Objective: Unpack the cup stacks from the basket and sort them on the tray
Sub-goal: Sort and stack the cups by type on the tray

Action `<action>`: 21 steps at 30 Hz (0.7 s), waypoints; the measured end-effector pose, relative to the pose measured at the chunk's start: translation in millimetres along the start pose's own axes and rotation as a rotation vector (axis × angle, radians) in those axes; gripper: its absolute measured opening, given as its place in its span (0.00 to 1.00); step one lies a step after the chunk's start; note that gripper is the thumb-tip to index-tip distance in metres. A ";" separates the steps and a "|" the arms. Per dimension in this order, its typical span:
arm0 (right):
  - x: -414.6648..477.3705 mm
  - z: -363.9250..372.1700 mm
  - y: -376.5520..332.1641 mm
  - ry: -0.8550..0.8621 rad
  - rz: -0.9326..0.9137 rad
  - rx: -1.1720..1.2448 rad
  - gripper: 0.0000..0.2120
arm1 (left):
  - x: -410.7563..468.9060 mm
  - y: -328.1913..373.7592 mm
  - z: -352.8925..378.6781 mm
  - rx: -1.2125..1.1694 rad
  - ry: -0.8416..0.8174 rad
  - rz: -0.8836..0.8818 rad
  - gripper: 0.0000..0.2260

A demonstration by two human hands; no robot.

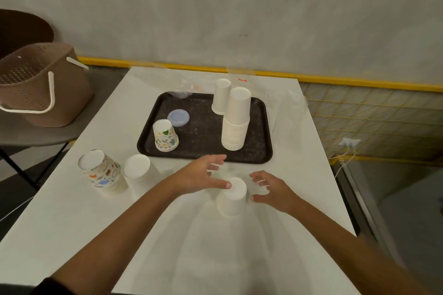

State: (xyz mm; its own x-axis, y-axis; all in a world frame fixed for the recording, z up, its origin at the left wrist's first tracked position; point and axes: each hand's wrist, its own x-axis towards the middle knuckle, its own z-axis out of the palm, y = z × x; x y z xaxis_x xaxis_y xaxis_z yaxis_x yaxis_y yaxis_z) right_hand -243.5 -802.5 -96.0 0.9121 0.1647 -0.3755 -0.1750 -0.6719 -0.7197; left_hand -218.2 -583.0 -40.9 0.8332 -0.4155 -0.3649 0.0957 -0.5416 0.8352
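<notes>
A small stack of upside-down white cups (232,199) stands on the white table between my hands. My left hand (203,175) hovers at its left with fingers spread, the thumb tip near the stack's top. My right hand (268,189) is open just right of it, not clearly touching. On the dark tray (203,132) stand a tall white cup stack (236,120), a single white cup (221,96), a patterned cup stack (165,135) and a pale blue lid (178,117). The brown basket (40,84) sits on a chair at the left.
On the table left of my hands stand a patterned cup stack (102,171) and a white cup stack (136,166). Clear plastic wrapping (287,103) lies behind and right of the tray. The table edge drops off at the right toward a yellow-trimmed floor grid.
</notes>
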 end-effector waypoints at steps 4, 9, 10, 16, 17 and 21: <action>-4.3 20.9 -3.3 -0.103 0.029 0.028 0.38 | -0.7 -10.4 17.1 0.146 -0.064 -0.017 0.32; -1.4 43.1 -14.6 -0.057 -0.025 0.164 0.34 | 1.4 -19.3 31.7 0.205 -0.064 0.008 0.30; -0.2 45.2 -16.7 -0.045 -0.022 0.164 0.33 | 1.9 -20.4 32.9 0.202 -0.054 0.008 0.30; 2.9 38.0 -23.2 -0.032 -0.021 0.100 0.35 | 3.2 -14.9 30.9 0.132 0.006 0.022 0.29; 2.5 33.0 -25.8 -0.024 -0.041 0.097 0.35 | 2.5 -11.1 28.6 0.114 0.019 0.039 0.29; -2.7 3.3 -49.2 0.021 -0.124 0.130 0.34 | 1.3 15.7 12.0 0.092 0.083 0.139 0.29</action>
State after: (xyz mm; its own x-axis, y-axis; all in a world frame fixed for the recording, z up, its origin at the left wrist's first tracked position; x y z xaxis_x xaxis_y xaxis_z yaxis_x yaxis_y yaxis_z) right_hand -238.5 -767.5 -61.4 0.9371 0.2243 -0.2674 -0.1054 -0.5484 -0.8295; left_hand -222.2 -600.8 -33.2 0.8775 -0.4309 -0.2104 -0.0700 -0.5493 0.8327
